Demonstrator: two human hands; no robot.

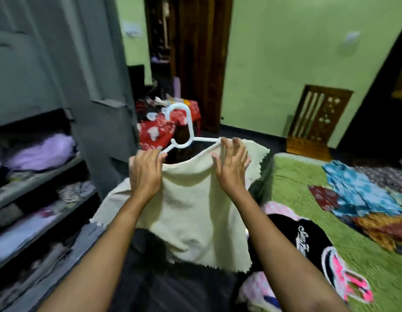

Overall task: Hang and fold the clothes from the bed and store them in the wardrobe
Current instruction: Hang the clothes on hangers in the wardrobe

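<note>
A cream knitted top (pixel 193 210) hangs in front of me on a white plastic hanger (pixel 186 131), whose hook points up and left. My left hand (pixel 146 172) grips the top's left shoulder together with the hanger's left arm. My right hand (pixel 231 167) pinches the cloth at the right shoulder, its other fingers spread. The grey wardrobe (pixel 60 64) stands open at the left, its shelves (pixel 38 176) stacked with folded clothes. On the green bed (pixel 296 181) at the right lie a black printed garment (pixel 308 239), a blue patterned one (pixel 353 188) and several more.
A red patterned heap of cloth (pixel 159 129) sits on a low stand behind the hanger. A brown wooden door (pixel 202 64) stands beyond it. A carved wooden panel (pixel 317 118) leans on the green wall. Dark floor lies between wardrobe and bed.
</note>
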